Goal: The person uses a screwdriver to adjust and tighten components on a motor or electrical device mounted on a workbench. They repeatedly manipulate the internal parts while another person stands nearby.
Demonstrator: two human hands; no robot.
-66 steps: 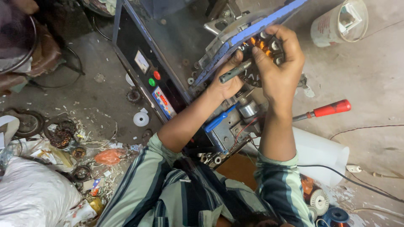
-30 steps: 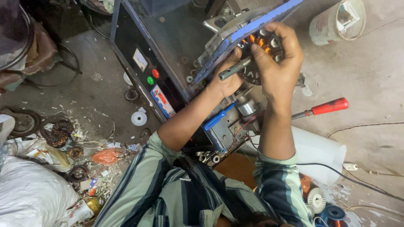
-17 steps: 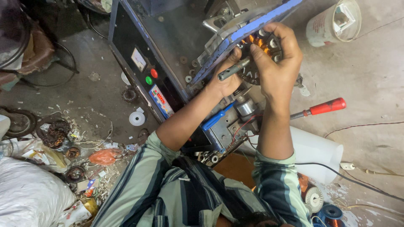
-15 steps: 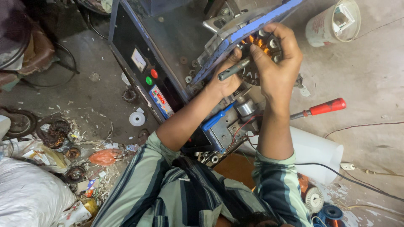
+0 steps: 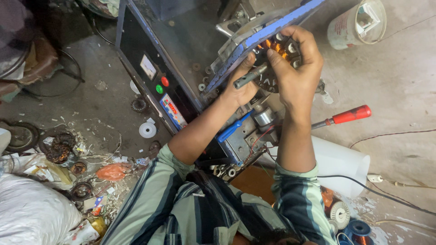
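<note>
Both hands remain in place since the earlier frame. The right hand (image 5: pixel 297 75) grips the copper-wound stator (image 5: pixel 276 52); the left hand (image 5: pixel 240 90) stays closed around its steel shaft (image 5: pixel 250 76).

My right hand (image 5: pixel 295 77) cups a round copper-wound coil (image 5: pixel 278 49) against a blue-framed machine (image 5: pixel 190 59); my left hand (image 5: pixel 240 88) pinches its grey metal shaft (image 5: pixel 250 76). A red-handled screwdriver (image 5: pixel 343 117) lies just beside, on the concrete floor (image 5: pixel 399 90).
</note>
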